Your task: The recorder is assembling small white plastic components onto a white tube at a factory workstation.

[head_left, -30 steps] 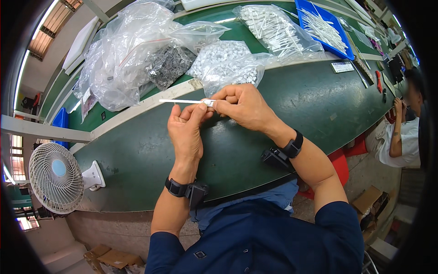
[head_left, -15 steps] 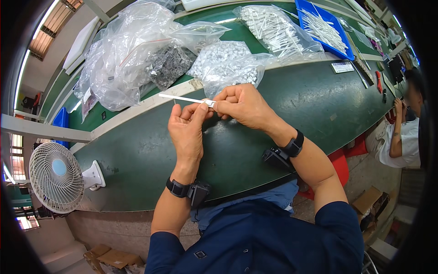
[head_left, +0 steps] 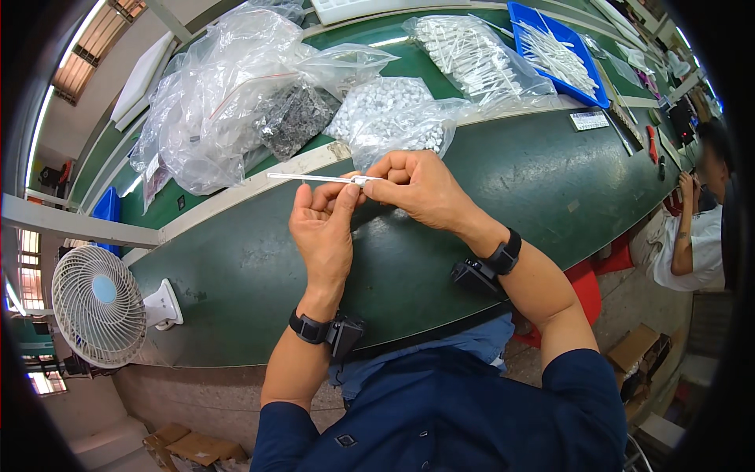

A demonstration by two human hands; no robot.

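A slim white plastic stick [head_left: 303,177] is held nearly level above the bench, its free end pointing left. My left hand [head_left: 322,232] is closed on it from below, thumb and fingers pinching near the wider right end. That wider end sits between the thumb and fingers of my right hand [head_left: 429,193], which is closed on it too. My fingertips partly cover this end, so its detail cannot be made out. Just beyond my hands lies a clear bag of small white pieces [head_left: 381,106].
Behind are large clear plastic bags [head_left: 212,102], a bag of dark pieces [head_left: 292,122], a bag of white sticks [head_left: 472,59] and a blue tray [head_left: 515,12] of similar sticks. A fan [head_left: 98,303] stands left on the green bench [head_left: 511,165]. Another person [head_left: 692,244] sits at right.
The stick's free left end has dipped, so it lies closer to level. My right hand has lowered slightly; my left hand has hardly moved. Both keep their hold.
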